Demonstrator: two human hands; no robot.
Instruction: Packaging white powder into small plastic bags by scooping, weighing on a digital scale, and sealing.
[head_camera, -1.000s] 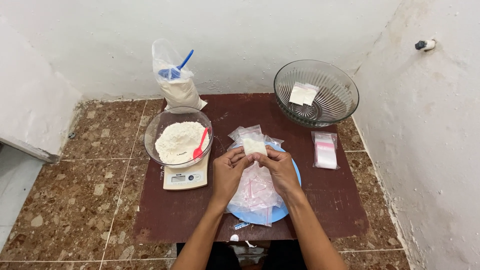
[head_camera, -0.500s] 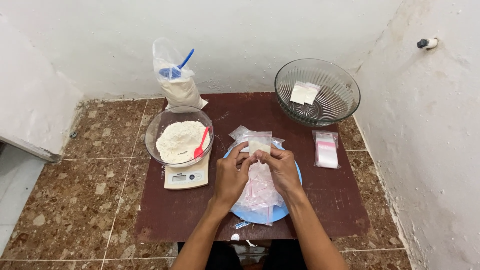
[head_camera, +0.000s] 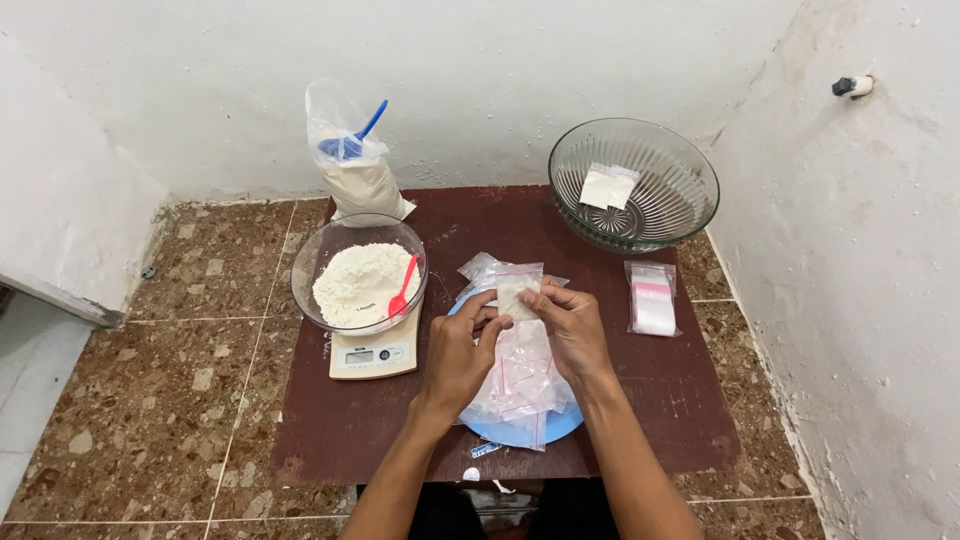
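My left hand and my right hand both pinch a small clear zip bag with white powder in it, held upright above a blue plate. A pile of empty clear zip bags lies on that plate under my hands. To the left a glass bowl of white flour with a red spoon stands on a white kitchen scale.
A large glass bowl at the back right holds two filled small bags. A stack of new zip bags lies right of the plate. A flour bag with a blue scoop stands at the back. All rest on a low brown table beside white walls.
The small bag was turned from lying in my fingers to standing upright. My right hand has slid up along its right side and my left fingers hold its lower left.
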